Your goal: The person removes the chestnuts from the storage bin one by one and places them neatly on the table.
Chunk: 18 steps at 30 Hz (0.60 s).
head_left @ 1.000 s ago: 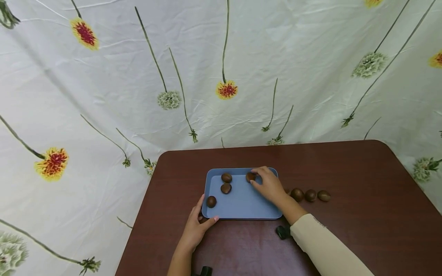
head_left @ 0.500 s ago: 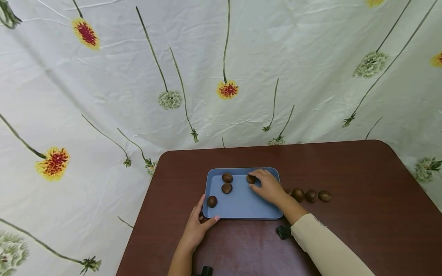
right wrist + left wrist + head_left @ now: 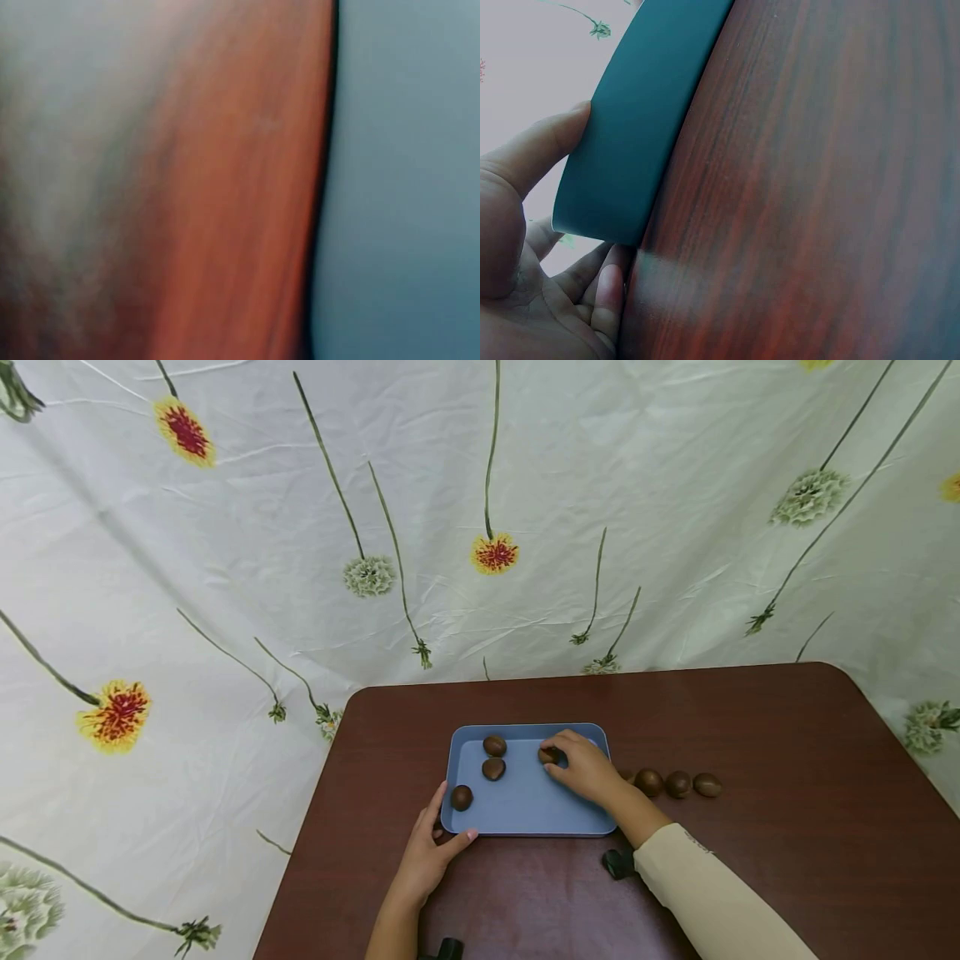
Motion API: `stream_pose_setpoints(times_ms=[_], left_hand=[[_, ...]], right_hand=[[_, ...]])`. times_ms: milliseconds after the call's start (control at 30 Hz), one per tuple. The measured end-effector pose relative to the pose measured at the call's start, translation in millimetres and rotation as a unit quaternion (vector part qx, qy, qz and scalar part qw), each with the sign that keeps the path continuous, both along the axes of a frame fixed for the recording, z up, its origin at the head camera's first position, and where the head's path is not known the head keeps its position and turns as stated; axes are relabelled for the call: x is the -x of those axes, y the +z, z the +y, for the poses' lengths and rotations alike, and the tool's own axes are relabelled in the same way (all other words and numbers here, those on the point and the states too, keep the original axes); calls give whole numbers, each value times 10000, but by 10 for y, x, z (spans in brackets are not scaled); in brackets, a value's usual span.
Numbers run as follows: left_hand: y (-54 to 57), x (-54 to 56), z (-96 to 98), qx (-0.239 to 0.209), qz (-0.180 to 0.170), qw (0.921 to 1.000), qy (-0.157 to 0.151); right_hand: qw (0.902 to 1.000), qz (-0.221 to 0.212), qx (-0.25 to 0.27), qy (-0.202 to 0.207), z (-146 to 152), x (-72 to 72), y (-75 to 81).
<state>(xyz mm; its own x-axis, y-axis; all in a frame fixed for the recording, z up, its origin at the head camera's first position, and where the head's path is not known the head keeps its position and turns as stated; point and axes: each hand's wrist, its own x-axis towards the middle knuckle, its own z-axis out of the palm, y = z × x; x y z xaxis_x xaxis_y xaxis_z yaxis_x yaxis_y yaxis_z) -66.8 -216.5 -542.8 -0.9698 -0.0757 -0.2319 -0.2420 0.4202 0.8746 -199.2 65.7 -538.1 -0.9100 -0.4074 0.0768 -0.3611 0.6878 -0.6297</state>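
In the head view, a shallow blue tray [image 3: 517,802] lies on the table. My left hand [image 3: 422,860] holds its near left corner, thumb along the front wall and fingers at the left side. The left wrist view shows the thumb [image 3: 551,142] against the tray wall [image 3: 641,120]. My right hand [image 3: 588,768] reaches over the tray's right side and pinches a brown chestnut [image 3: 548,756] between fingertips and thumb. Two chestnuts [image 3: 493,746] sit close together at the upper left inside, and another chestnut [image 3: 461,797] lies near the left wall.
Right of the tray, several more chestnuts [image 3: 678,784] stand in a row on the dark wooden table [image 3: 787,843], one partly hidden by my right wrist. A black object [image 3: 617,863] is by the right sleeve. Flower-printed cloth [image 3: 450,485] hangs behind the table.
My right hand and the chestnut it holds have shifted slightly toward the tray's near side. The left hand stays at the corner, and the other chestnuts keep their places.
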Motion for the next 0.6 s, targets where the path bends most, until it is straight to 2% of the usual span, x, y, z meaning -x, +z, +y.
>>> stream_pose_setpoints(times_ms=[500, 600], left_hand=[[-4, -6, 0, 7, -6, 10000, -21], [-4, -8, -3, 0, -9, 10000, -18]], right_hand=[[9990, -321, 293, -122, 16, -9, 22], [9987, -265, 421, -150, 17, -13, 18]])
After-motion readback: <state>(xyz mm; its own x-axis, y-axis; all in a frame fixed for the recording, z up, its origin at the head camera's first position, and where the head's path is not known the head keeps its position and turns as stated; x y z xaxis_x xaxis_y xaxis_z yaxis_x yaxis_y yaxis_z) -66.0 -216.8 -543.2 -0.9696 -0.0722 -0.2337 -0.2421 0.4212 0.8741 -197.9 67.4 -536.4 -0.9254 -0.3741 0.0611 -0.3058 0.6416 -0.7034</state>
